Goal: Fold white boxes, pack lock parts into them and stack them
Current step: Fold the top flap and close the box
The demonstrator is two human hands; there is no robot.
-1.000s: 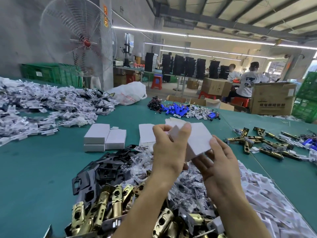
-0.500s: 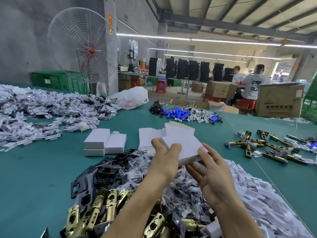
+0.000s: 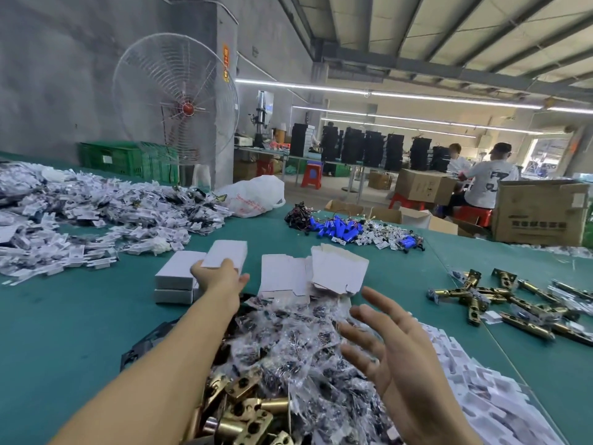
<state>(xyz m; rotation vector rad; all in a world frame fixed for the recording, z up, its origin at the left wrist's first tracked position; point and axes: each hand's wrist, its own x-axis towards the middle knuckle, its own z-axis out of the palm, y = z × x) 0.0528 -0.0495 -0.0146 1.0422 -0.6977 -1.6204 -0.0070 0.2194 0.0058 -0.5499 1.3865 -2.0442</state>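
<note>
My left hand (image 3: 219, 277) reaches forward and grips a closed white box (image 3: 226, 254), holding it over the right side of the stack of closed white boxes (image 3: 175, 279) on the green table. My right hand (image 3: 390, 351) hovers open, fingers spread, above a heap of small bagged screws (image 3: 288, 342). Flat unfolded white boxes (image 3: 333, 269) lie just beyond that heap. Brass latch bodies (image 3: 244, 409) are piled close to me, partly under my left forearm.
More brass latches (image 3: 500, 300) are scattered at the right. A big pile of white bagged parts (image 3: 80, 220) covers the left. Blue cylinders (image 3: 340, 231) lie farther back. White card pieces (image 3: 475, 390) slope away at lower right. Cardboard cartons and seated people stand beyond the table.
Both hands held the white box in front of me. My right hand has let go and dropped back open; my left hand has carried the box left and forward to the stack.
</note>
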